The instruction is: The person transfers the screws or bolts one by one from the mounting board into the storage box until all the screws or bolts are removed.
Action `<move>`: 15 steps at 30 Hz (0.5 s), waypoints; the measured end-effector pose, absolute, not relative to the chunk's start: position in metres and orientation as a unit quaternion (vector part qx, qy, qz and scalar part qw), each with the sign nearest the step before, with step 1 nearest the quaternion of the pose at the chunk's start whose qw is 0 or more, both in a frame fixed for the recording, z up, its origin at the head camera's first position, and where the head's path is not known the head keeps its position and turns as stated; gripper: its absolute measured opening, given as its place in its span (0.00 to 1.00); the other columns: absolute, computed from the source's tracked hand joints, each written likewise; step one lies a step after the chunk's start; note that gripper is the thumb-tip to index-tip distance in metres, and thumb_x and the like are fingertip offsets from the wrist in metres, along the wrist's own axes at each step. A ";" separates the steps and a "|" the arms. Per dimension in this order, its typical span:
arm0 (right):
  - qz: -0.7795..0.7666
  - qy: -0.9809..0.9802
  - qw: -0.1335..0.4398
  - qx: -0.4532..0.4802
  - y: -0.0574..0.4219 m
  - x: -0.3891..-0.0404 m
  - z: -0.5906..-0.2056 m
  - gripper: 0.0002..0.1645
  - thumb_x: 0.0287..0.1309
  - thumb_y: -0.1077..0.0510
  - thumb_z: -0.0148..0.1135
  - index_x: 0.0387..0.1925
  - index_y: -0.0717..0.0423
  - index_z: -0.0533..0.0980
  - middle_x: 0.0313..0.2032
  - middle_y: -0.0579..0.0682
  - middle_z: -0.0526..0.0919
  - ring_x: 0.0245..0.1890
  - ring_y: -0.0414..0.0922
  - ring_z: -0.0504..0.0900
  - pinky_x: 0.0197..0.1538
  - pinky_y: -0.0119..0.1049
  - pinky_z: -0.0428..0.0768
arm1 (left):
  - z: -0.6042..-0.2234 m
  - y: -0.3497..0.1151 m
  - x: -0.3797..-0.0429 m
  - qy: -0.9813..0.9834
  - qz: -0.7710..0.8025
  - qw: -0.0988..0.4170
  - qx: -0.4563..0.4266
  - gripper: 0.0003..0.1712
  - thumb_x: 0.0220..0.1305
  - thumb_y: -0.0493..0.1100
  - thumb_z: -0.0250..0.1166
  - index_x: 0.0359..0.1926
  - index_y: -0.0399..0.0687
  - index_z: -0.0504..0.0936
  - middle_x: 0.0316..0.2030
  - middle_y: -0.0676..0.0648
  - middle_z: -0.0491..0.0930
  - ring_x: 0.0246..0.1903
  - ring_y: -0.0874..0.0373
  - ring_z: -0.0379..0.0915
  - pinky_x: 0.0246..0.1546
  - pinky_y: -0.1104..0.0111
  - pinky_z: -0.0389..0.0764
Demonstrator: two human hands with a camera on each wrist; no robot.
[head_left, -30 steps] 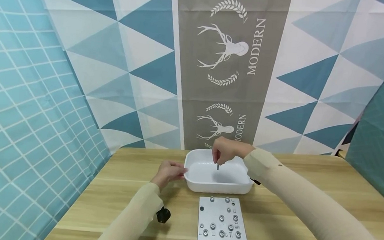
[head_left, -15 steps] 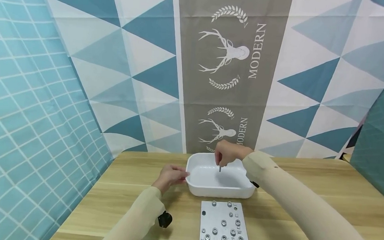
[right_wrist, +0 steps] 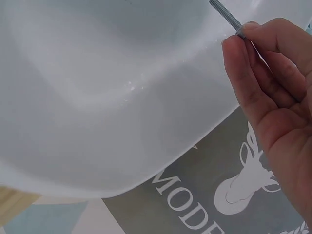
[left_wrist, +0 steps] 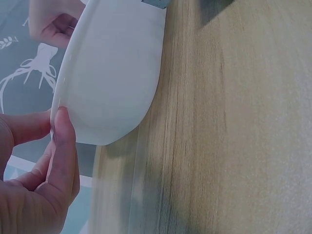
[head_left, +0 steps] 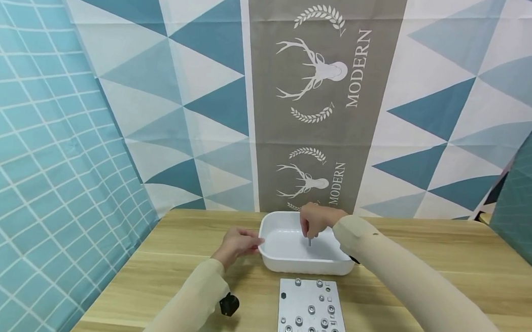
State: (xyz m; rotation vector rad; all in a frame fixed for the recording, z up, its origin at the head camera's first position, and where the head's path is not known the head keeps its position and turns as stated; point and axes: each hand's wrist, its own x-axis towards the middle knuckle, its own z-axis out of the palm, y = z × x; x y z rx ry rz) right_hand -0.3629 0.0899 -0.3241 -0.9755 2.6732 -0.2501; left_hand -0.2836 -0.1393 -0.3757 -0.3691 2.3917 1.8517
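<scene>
A white rectangular basin (head_left: 305, 266) stands on the wooden table. My left hand (head_left: 237, 245) pinches its left rim; the left wrist view shows the thumb and fingers (left_wrist: 63, 129) on either side of that edge. Over the inside of the basin, my right hand (head_left: 316, 221) holds a threaded metal screw (right_wrist: 225, 13) between thumb and fingertips. Its shank points down toward the basin floor, and its head end is hidden by the fingertips. In front of the basin lies a silver metal plate (head_left: 295, 303) fitted with several socket-head screws (head_left: 311, 309).
The wooden table (head_left: 186, 278) runs back to a patterned curtain (head_left: 214, 107) printed with triangles and deer heads. Blue checked cloth (head_left: 43, 147) hangs along the left side, and a green cloth (head_left: 526, 202) along the right. Both wrists carry small black devices (head_left: 229, 304).
My right hand has lowered a little with the screw, deeper into the basin. My left hand keeps its pinch on the rim. The head view has tilted slightly, shifting the scene down.
</scene>
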 end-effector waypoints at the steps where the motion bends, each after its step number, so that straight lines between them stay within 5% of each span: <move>1: -0.085 0.927 0.142 -0.337 0.089 -0.363 -0.325 0.11 0.43 0.73 0.66 0.20 0.54 0.84 0.18 0.45 0.83 0.20 0.43 0.82 0.22 0.25 0.74 | -0.376 -0.140 -0.284 0.784 0.607 0.047 -0.121 0.12 0.58 0.34 0.70 0.42 0.30 0.83 0.29 0.45 0.81 0.22 0.63 0.79 0.40 0.65 0.89; 15: -0.084 0.926 0.124 -0.347 0.092 -0.371 -0.331 0.11 0.43 0.73 0.66 0.18 0.54 0.83 0.16 0.45 0.82 0.16 0.37 0.76 0.21 0.24 0.74 | -0.371 -0.140 -0.280 0.779 0.616 0.049 -0.107 0.11 0.58 0.34 0.70 0.40 0.30 0.83 0.30 0.42 0.82 0.22 0.63 0.80 0.37 0.69 0.89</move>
